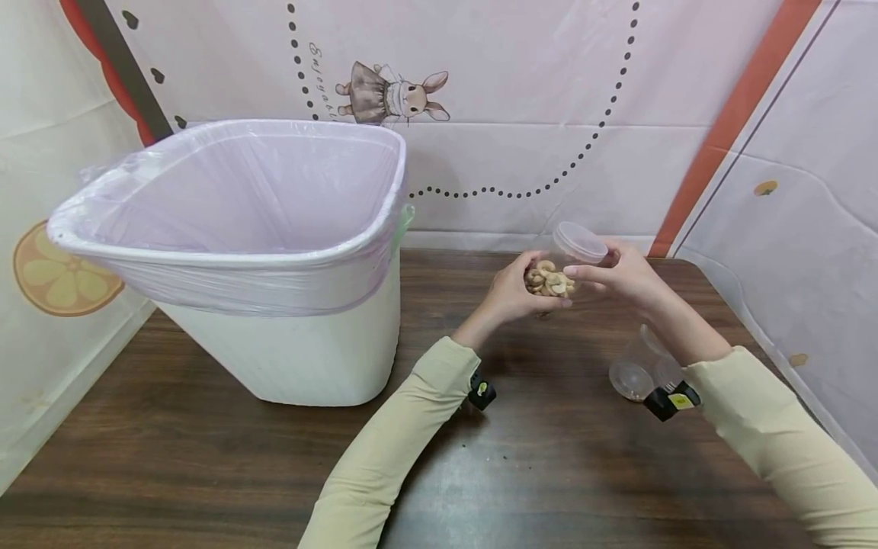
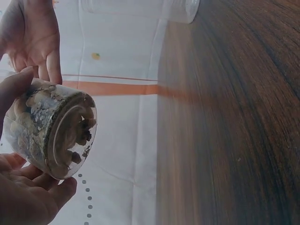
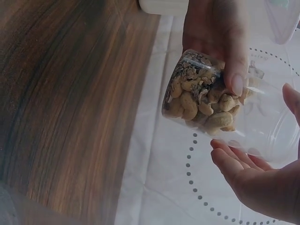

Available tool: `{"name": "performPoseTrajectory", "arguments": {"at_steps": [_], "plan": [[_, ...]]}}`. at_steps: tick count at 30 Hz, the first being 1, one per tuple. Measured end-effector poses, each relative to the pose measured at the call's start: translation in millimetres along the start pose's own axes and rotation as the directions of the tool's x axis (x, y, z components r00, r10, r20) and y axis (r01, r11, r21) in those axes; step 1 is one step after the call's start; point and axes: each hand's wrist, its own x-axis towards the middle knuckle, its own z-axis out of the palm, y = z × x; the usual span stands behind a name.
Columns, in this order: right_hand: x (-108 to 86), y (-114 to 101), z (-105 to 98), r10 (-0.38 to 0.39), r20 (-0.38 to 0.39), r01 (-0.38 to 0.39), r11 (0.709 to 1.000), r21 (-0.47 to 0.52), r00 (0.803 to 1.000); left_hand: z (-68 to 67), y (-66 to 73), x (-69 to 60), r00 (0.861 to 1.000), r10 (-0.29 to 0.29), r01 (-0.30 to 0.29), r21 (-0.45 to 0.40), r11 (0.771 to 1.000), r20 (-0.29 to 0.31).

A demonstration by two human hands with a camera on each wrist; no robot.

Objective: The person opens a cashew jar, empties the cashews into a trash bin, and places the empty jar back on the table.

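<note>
Clear jar (image 1: 551, 280), tilted above the table (image 1: 535, 488) | left hand (image 1: 511, 290): curled round its base end | right hand (image 1: 629, 276): thumb and fingers about the lid (image 1: 581, 242) | hazard: nuts (image 3: 220, 121) could spill should the lid loosen at this tilt

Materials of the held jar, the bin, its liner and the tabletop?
Jar: probably clear plastic, glossy; see-through wall with highlights, though glass isn't ruled out.
Bin: likely moulded plastic, white; smooth, rounded corners.
Liner: thin plastic film, lilac, slightly shiny; translucent, creased.
Tabletop: wood or wood-look laminate, can't tell; dark brown grain, soft sheen.
</note>
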Motion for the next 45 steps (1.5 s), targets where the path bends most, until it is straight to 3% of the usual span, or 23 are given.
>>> {"name": "performPoseTrajectory", "arguments": {"at_steps": [5, 8, 21, 31, 36, 40, 45], "plan": [[-0.3, 1.7, 3.9, 0.019, 0.029, -0.025, 0.968, 0.249, 0.999, -0.1, -2.4, -0.7, 1.0, 0.009, -0.009, 0.029, 1.0, -0.018], [-1.1, 1.2, 6.4, 0.042, 0.018, -0.046, 0.95, 0.309, 0.999, -1.1, -2.8, -1.8, 0.999, 0.022, -0.02, 0.061, 0.998, -0.026], [-3.8, -2.9, 13.8, 0.117, -0.075, -0.086, 0.939, 0.334, 0.99, -5.6, -2.1, -6.2, 0.995, 0.084, -0.067, 0.237, 0.969, -0.063], [-6.0, -3.3, 20.7, 0.181, -0.115, -0.119, 0.903, 0.414, 0.977, -6.6, -1.3, -11.1, 0.987, 0.131, -0.083, 0.406, 0.91, -0.094], [-8.1, -3.6, 23.6, 0.195, -0.14, -0.112, 0.883, 0.456, 0.971, -5.1, -0.1, -14.1, 0.978, 0.179, -0.106, 0.487, 0.867, -0.106], [-9.0, -3.5, 25.2, 0.216, -0.164, -0.133, 0.903, 0.408, 0.962, -3.0, 0.5, -15.5, 0.969, 0.214, -0.118, 0.527, 0.842, -0.124], [-11.2, -3.2, 27.5, 0.223, -0.207, -0.129, 0.912, 0.389, 0.952, -2.2, 1.3, -15.5, 0.964, 0.232, -0.132, 0.524, 0.842, -0.13]]}}
